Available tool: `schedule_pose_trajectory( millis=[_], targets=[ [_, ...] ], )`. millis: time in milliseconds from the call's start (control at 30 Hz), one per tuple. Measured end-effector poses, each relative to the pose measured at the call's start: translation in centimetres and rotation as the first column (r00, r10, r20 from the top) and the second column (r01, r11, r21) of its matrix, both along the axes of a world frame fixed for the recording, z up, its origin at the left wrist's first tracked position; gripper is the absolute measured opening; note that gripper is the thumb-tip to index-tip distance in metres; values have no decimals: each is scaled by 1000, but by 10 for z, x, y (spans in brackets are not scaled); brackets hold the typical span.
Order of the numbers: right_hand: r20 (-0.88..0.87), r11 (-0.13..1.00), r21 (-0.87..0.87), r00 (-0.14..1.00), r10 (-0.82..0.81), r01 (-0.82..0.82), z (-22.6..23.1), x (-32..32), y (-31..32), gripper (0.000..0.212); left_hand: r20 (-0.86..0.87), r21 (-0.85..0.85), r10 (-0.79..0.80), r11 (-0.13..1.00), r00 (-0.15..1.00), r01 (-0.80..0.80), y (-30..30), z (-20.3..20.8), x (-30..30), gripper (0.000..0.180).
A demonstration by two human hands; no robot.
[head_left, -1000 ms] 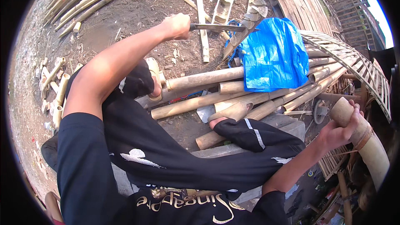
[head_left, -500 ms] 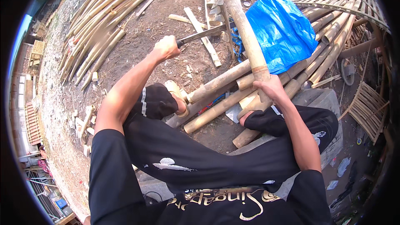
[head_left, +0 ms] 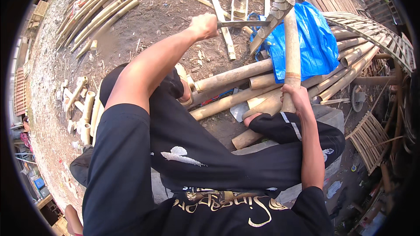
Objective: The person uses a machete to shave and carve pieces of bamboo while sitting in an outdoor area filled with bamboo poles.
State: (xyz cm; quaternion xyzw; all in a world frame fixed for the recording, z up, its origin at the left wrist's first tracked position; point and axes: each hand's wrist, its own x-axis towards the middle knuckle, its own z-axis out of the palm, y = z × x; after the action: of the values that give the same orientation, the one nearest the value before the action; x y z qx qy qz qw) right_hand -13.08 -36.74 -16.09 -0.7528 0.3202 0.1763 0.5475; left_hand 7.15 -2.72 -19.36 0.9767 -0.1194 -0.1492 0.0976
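My left hand (head_left: 203, 26) is closed on the handle of a machete. The machete's blade (head_left: 243, 24) points right, and its far end meets a split bamboo strip (head_left: 274, 19) with jagged node pieces along it. That strip leans beside a bamboo pole (head_left: 292, 48), crossing in front of the pole's upper end. Lower down, my right hand (head_left: 296, 97) is wrapped round the pole near its bottom, just below a node. The pole stands nearly upright in the picture, in front of a crumpled blue tarp (head_left: 321, 39).
Thick bamboo poles (head_left: 234, 75) lie across the ground before my legs. Split bamboo pieces (head_left: 239, 0) lie beyond the machete. A pile of long bamboo (head_left: 94, 6) is at the far left. Bamboo lattice panels (head_left: 369, 142) stand at the right.
The pole has swung from a leftward tilt to nearly upright. The machete now lies level, its far end at the jagged strip, which now crosses the pole's top. The whole view has shifted too.
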Motion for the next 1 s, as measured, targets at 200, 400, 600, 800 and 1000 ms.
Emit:
schedule_pose_trajectory(
  millis=[200, 400, 600, 800, 1000],
  targets=[
    [-6, 1000, -3, 1000, 6, -6, -3, 6, -19, 23, -30, -103, 29, 994, 999, -32, -23, -6, -12, 28],
    [41, 995, -35, 995, 92, -90, -5, 12, -11, 24, -113, -27, 122, 992, 986, -126, -16, -13, -15, 33],
    [38, 993, -70, 994, 98, -95, -11, 8, -11, 26, -136, 26, 97, 995, 986, -94, -15, -8, -4, 32],
    [39, 997, -24, 997, 71, -71, -8, 6, -14, 27, -24, 55, 47, 997, 999, -45, -14, -8, 7, 29],
    [35, 997, 43, 998, 61, -62, -6, 0, -6, 29, 225, 88, -141, 988, 964, 124, 7, -12, 21, 19]
  ],
)
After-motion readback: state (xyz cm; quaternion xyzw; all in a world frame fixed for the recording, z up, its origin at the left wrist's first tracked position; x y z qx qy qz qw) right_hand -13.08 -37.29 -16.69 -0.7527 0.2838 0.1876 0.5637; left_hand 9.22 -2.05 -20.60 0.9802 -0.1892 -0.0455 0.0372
